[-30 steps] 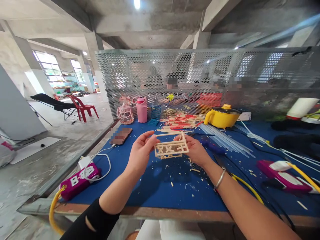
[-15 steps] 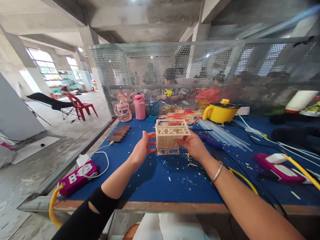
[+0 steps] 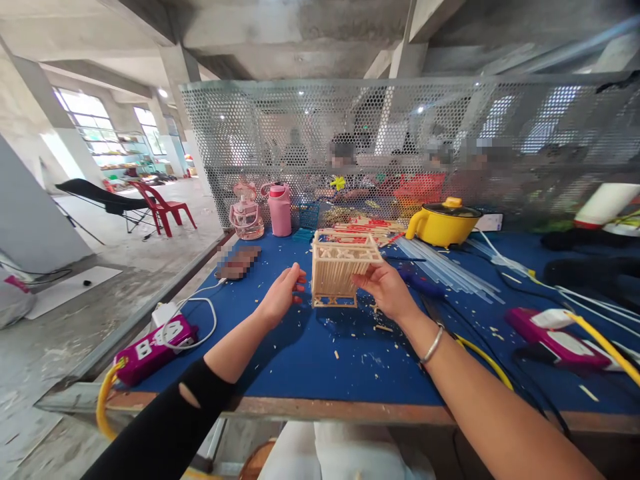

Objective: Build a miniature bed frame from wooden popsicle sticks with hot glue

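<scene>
In my right hand [image 3: 384,288] is a small box-shaped model made of pale wooden sticks [image 3: 334,275], gripped at its right side between thumb and fingers. The model is held above the blue tabletop, with rows of upright sticks along its front and an open frame on top. My left hand [image 3: 283,293] is just left of it, fingers loosely curved and apart, with a small gap to the model and nothing in its grasp. Small wood scraps [image 3: 383,328] lie on the table below.
Behind the model lie many red-tipped sticks [image 3: 370,231]. A yellow electric pot [image 3: 444,225], clear glue sticks [image 3: 445,270], and a pink bottle [image 3: 279,212] stand or lie around. Purple power strips [image 3: 157,350] with cables sit at both sides. A perforated metal screen [image 3: 280,120] closes the back.
My left hand has moved slightly away from the model, and its fingers have drawn in a little. The model has tilted slightly in my right hand.
</scene>
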Demonstrator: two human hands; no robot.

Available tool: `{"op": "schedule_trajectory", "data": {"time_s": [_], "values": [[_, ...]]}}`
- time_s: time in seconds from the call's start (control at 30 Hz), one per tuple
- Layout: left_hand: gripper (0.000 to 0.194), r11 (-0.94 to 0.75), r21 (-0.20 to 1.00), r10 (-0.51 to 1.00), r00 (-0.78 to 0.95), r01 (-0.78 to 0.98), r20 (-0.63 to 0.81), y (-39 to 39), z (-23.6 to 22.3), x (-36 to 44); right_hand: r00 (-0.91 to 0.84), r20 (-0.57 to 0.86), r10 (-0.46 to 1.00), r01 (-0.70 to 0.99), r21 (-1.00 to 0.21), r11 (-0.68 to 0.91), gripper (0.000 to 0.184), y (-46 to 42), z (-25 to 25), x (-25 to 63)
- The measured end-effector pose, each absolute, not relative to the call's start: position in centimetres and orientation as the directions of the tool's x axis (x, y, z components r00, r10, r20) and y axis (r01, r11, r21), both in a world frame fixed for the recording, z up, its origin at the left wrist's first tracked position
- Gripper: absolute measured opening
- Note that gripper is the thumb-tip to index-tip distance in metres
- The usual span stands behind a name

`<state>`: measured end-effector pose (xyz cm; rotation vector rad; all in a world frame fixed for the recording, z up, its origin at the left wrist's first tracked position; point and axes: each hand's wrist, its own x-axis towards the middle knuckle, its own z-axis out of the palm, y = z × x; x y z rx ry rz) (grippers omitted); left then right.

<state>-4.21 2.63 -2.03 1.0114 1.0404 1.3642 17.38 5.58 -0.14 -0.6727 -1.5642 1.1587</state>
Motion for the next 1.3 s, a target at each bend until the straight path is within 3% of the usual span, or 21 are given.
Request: {"op": "schedule_trajectory", "data": {"time_s": [0.27, 0.43, 0.6, 0.83, 0.97, 1.1, 1.17, 1.23, 1.3], "values": [[0.041, -0.036, 0.977, 0.999, 0.001, -0.211, 0.037, 2.9, -2.1, -4.1, -0.234, 0.368, 0.9, -0.149, -0.928, 0.341, 0.041, 6.0, -0.5, 17.1], [0.044, 0.056, 0.953, 0.99, 0.143, -0.299, -0.013, 3.0, -2.6, -4.3, -0.187, 0.274, 0.943, -0.183, -0.953, 0.24, 0.04, 5.7, -0.7, 16.8], [0.03, 0.113, 0.937, 0.967, 0.252, -0.331, -0.028, 2.4, -2.4, -3.9, -0.157, 0.182, 0.971, -0.263, -0.955, 0.137, 0.038, 5.3, -0.6, 16.4], [0.041, 0.109, 0.96, 0.952, 0.305, -0.258, -0.026, 1.9, -2.5, -3.1, -0.155, 0.123, 0.98, -0.339, -0.939, 0.065, 0.033, 4.8, -0.2, 16.0], [0.029, 0.049, 0.984, 0.987, 0.159, -0.172, -0.021, 2.3, -3.1, -3.0, -0.15, 0.136, 0.979, -0.38, -0.922, 0.07, 0.033, 4.7, -0.2, 15.9], [0.024, -0.118, 0.98, 0.984, -0.151, -0.161, 0.094, 2.2, -2.1, -4.7, -0.093, 0.175, 0.98, -0.412, -0.903, 0.122, 0.035, 5.0, -0.4, 16.1], [0.021, -0.285, 0.942, 0.897, -0.397, -0.178, 0.196, 0.8, -0.5, -6.7, -0.024, 0.204, 0.979, -0.428, -0.887, 0.174, 0.036, 5.5, -0.5, 16.3], [0.013, -0.492, 0.855, 0.702, -0.657, -0.165, 0.277, -1.6, 1.2, -8.8, 0.055, 0.237, 0.97, -0.445, -0.864, 0.236, 0.038, 6.0, -0.6, 16.5], [0.008, -0.624, 0.772, 0.514, -0.807, -0.119, 0.292, -4.4, 2.4, -9.8, 0.113, 0.267, 0.957, -0.46, -0.84, 0.288, 0.038, 6.5, -0.7, 16.6]]}}
